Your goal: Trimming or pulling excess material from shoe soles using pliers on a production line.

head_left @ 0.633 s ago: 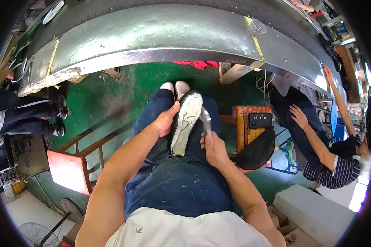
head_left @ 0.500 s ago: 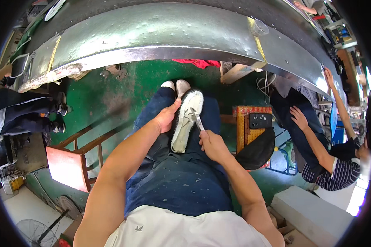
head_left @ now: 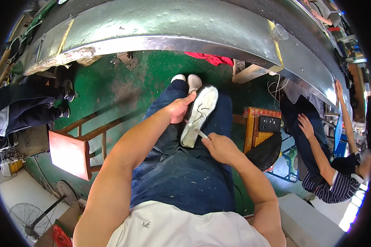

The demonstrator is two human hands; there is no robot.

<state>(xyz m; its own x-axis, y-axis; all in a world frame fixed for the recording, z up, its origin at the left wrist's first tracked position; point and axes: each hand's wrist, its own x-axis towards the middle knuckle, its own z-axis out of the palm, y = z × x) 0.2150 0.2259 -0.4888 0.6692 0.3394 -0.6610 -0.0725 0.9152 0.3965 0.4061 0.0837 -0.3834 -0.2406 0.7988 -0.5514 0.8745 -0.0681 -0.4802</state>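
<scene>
Across my lap lies a shoe (head_left: 204,108), its pale underside facing up with a dark edge around it and dark wavy lines on its middle. My left hand (head_left: 179,109) grips the shoe's left edge, thumb on the rim and fingers beneath. My right hand (head_left: 219,147) is closed around a slim, pale hand tool (head_left: 201,133), too blurred to name exactly. Its far end rests at or just over the lower part of the underside; I cannot tell whether it touches.
A long metal-topped bench (head_left: 169,26) runs ahead of me. To my left stands a wooden stool (head_left: 70,152). On the right, a phone (head_left: 270,124) and black pouch (head_left: 264,154) rest on a beaded seat (head_left: 251,133). Another person (head_left: 332,173) sits farther right. A fan (head_left: 29,222) stands lower left.
The tool has moved from the middle of the underside down toward its lower end, in my right hand. My left hand keeps its grip. The whole view has shifted slightly.
</scene>
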